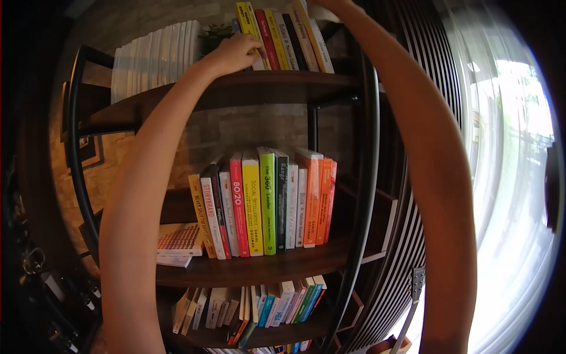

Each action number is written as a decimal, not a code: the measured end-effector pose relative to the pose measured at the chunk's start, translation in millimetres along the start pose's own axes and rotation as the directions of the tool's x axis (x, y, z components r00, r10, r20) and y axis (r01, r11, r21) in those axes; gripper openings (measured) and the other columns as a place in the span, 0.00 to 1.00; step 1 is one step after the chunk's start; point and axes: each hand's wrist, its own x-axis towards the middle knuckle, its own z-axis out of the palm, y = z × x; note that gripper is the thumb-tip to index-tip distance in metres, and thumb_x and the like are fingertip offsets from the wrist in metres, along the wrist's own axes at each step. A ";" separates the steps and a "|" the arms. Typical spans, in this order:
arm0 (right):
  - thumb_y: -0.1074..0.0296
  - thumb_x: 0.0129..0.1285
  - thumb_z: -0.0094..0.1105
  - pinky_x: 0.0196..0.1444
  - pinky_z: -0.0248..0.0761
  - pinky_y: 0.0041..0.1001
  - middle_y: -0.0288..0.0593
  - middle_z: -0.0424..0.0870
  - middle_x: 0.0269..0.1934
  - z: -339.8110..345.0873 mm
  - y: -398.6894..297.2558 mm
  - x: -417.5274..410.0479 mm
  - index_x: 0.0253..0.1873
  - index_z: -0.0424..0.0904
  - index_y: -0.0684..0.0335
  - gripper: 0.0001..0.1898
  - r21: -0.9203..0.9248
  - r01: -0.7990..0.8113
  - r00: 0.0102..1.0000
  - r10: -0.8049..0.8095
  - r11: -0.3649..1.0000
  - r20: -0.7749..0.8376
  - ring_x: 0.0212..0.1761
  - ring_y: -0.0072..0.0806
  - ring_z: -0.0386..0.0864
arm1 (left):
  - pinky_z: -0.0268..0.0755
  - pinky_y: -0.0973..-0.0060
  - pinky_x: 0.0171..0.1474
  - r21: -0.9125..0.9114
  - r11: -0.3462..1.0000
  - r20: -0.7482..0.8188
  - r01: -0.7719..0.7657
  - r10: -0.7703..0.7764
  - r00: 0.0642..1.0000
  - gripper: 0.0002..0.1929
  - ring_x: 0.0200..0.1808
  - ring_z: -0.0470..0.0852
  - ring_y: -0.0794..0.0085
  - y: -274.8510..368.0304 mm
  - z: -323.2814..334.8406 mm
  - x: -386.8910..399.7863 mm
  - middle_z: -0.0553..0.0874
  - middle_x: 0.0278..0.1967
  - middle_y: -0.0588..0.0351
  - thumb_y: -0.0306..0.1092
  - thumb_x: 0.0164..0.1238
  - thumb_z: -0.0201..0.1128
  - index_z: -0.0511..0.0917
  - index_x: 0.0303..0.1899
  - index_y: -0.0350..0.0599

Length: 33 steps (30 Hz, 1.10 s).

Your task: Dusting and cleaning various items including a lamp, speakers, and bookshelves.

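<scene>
On the upper shelf, my left hand (241, 52) is at the left end of a row of upright books. Its fingers curl against the lower spine of a yellow book (244, 15), which leans slightly. Beside it stand a red book (266, 40), a second yellow book (277, 44), a black book (295, 40) and a cream book (306, 37). My right hand (331, 3) reaches to the top edge of the view, by the right end of this row. Most of it is cut off, so its fingers and any hold are hidden.
A row of white volumes (154, 55) and a green plant (216, 33) stand left on the dark wooden shelf (283, 82). Below are colourful books (252, 208) and a lower book row (274, 305). A black metal post (369, 155) rises at right, before a guitar headstock (418, 283) and sheer curtain (491, 132).
</scene>
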 end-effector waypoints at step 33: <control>0.56 0.57 0.55 0.48 0.69 0.46 0.58 0.60 0.61 -56.6 64.2 -41.9 0.57 0.68 0.61 0.24 -0.534 0.327 0.945 -0.260 0.780 0.199 0.59 0.49 0.64 | 0.70 0.71 0.50 -0.226 0.973 -0.045 -0.049 0.040 0.998 0.12 0.45 0.80 0.69 21.7 -2.8 7.2 0.82 0.40 0.53 0.32 0.65 0.50 0.78 0.44 0.39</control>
